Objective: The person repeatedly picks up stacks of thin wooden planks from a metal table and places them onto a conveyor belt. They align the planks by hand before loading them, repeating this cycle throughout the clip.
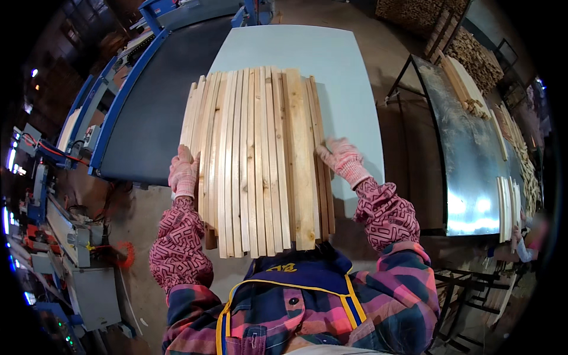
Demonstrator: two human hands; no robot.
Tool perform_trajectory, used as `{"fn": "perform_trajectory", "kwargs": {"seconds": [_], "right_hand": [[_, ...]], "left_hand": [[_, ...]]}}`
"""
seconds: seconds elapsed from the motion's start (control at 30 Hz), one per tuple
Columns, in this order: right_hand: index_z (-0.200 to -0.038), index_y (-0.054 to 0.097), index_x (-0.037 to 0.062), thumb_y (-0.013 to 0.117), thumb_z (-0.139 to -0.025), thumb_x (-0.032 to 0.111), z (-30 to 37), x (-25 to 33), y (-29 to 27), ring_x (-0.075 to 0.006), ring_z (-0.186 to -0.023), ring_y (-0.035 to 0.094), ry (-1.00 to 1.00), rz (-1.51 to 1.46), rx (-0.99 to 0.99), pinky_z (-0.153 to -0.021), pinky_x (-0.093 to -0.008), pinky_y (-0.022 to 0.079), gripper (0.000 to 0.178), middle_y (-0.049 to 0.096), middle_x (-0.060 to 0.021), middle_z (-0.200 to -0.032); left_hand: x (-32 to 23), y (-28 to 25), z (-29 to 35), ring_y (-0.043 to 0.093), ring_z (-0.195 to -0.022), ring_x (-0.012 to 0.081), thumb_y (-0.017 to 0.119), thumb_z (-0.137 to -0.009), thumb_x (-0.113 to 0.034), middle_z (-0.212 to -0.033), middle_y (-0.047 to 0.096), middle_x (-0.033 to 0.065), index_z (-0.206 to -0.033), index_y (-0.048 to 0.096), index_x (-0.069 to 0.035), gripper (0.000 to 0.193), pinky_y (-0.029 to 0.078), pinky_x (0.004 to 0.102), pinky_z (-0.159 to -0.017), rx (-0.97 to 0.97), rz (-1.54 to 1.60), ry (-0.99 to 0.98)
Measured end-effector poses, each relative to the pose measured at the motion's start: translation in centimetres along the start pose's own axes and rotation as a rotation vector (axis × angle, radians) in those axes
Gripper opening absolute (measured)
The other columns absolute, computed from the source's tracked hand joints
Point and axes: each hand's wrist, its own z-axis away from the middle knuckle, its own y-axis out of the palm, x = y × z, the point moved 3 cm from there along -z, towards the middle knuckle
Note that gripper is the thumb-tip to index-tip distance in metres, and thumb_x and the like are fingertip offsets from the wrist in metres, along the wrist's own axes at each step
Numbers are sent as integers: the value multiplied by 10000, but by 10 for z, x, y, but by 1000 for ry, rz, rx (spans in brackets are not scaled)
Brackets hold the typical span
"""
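Note:
A broad row of pale wooden strips (254, 160) lies side by side in front of me, with the strips running away from my body. My left hand (184, 170), in a pinkish knit glove, rests flat along the left side of the row, its fingers pointing forward. At the right side my right hand (343, 161), gloved alike and slightly blurred, reaches its fingertips to the outermost strips, the fingers apart. Under the strips is a pale, smooth board (352, 77). The strips' near ends are uneven and lie close to my dark blue apron (296, 273).
A black conveyor belt (168, 100) in a blue frame (127, 89) stands at the left. On the right is a metal-topped table (452, 154) with wooden pieces (467, 83). Stacked wood (473, 56) fills the far right. Another person's arm (522, 245) shows at the right edge.

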Motion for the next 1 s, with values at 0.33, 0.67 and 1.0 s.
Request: {"fn": "perform_trajectory", "kwargs": {"seconds": [0.33,0.67,1.0], "right_hand": [[-1353,419,72,595,-827,382,14,77,-40,-379,-1119,569,-132,-125,-110,-873,-411,510,635,518,-243,-1255],[-1282,551,101,337,-925,613,-38,-60,49,-375,-1086,574,27,138,-154,-934,-425,464,660,578,-211,-1207],[-1372,412,58,589,-883,381,57,111,18,-347,-1322,389,-442,-301,-571,-1074,-418,361,612,420,-236,-1401]], "left_hand": [[8,6,-14,479,-1244,298,491,-806,-726,-1400,440,71,-1444,297,-314,784,469,518,-897,41,-10,-9],[-22,-31,21,450,-1261,314,535,-795,-698,-1357,464,97,-1419,372,-288,764,462,545,-893,64,113,4],[-35,-37,97,382,-1336,247,679,-870,-263,-1476,358,129,-1434,362,-77,673,345,331,-1083,64,1188,769]]}}
